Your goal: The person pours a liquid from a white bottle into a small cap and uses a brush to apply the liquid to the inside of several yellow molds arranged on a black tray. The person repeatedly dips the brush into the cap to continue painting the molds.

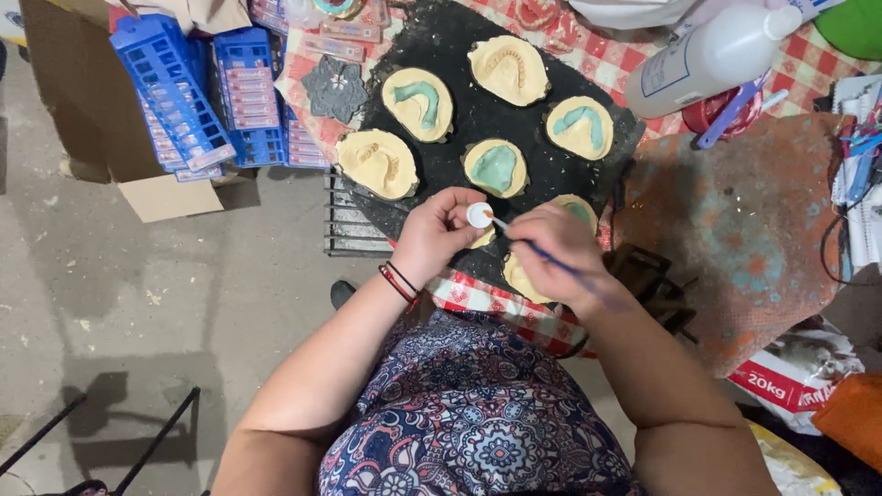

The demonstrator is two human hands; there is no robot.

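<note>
Counter [735,220]: worn, rust-and-teal blotched top, part covered by red checked cloth [478,296]. Landmark: black mat [459,55] on the cloth.

On the mat: six pale yellow plaster moulds [377,163], three with green-filled impressions.

At the mat's near edge: left hand [436,234], fingers closed round a small white cap [479,215]; right hand [551,253], pinching a thin blue-handled brush [542,253], tip at the cap.

Right of the mat: white plastic bottle [707,60] lying on its side.

Left of the mat: blue plastic racks [175,92], cardboard box [83,92], bare concrete floor [138,294].
</note>
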